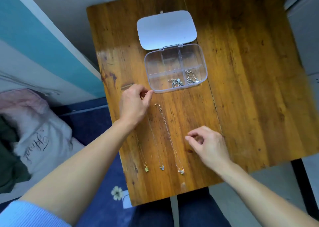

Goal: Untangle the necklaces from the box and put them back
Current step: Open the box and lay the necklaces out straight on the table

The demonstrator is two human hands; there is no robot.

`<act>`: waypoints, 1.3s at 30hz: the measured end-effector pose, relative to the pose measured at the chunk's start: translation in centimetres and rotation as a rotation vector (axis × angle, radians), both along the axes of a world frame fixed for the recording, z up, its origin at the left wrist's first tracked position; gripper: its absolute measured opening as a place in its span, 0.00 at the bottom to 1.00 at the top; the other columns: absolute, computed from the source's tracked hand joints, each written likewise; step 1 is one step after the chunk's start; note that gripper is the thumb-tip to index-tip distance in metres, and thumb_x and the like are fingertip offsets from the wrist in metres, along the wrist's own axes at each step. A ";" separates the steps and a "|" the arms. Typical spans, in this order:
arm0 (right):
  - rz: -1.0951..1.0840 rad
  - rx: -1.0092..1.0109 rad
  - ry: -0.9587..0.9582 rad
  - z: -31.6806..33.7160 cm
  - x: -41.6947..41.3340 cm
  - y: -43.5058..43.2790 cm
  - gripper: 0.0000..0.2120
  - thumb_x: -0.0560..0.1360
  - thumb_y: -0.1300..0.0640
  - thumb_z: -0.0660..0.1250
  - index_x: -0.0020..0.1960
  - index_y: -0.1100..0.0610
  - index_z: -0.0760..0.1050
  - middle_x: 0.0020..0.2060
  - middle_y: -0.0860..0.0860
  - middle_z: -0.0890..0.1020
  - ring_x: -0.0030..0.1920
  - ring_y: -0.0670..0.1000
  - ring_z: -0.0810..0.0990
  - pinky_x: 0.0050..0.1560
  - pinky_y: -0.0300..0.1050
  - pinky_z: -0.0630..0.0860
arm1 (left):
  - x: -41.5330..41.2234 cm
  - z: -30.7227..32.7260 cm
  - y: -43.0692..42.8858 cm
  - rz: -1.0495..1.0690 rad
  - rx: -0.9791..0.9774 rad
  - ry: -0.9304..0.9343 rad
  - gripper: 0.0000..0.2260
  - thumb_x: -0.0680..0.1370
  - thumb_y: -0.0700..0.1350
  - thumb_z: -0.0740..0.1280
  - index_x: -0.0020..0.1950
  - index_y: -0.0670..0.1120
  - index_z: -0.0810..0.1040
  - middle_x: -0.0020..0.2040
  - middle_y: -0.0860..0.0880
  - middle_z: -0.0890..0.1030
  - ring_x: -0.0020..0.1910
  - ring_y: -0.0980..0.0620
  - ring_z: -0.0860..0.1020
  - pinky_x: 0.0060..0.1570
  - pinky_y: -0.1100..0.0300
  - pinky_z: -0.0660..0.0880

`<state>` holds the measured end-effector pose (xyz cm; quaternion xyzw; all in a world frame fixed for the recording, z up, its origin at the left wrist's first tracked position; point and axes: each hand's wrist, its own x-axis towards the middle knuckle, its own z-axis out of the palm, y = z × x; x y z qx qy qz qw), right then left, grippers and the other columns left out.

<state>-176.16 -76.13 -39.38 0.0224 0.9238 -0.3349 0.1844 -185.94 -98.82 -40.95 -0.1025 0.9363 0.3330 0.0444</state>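
Observation:
An open clear box (149, 66) with a white lid (166, 29) lies on the wooden table (241, 71). Two silver tangles sit in its front compartments, one in the middle (176, 83) and one on the right (193, 77). Three necklaces lie stretched out in front of it: a yellow-pendant one (146, 169), a silver one (162, 168) and a rose-gold one (165, 121). My left hand (133, 104) is by the box's front left corner, thumb and forefinger pinched; the silver necklace's chain runs up under it. My right hand (208, 143) hovers right of the rose-gold chain, fingers loosely curled, holding nothing.
The table's left edge borders a bed with a pink-and-white pillow (34, 131) and a blue cover (96, 119). The near edge is just above my lap. The right half of the tabletop is bare wood.

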 end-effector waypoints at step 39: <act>0.379 0.221 -0.015 0.3 -20.7 -3.6 0.04 0.69 0.55 0.74 0.42 0.55 0.86 0.36 0.50 0.84 0.39 0.49 0.80 0.38 0.43 0.78 | -3.6 -0.2 1.7 0.355 0.358 -0.172 0.06 0.77 0.50 0.68 0.50 0.48 0.77 0.39 0.42 0.83 0.40 0.44 0.82 0.46 0.45 0.80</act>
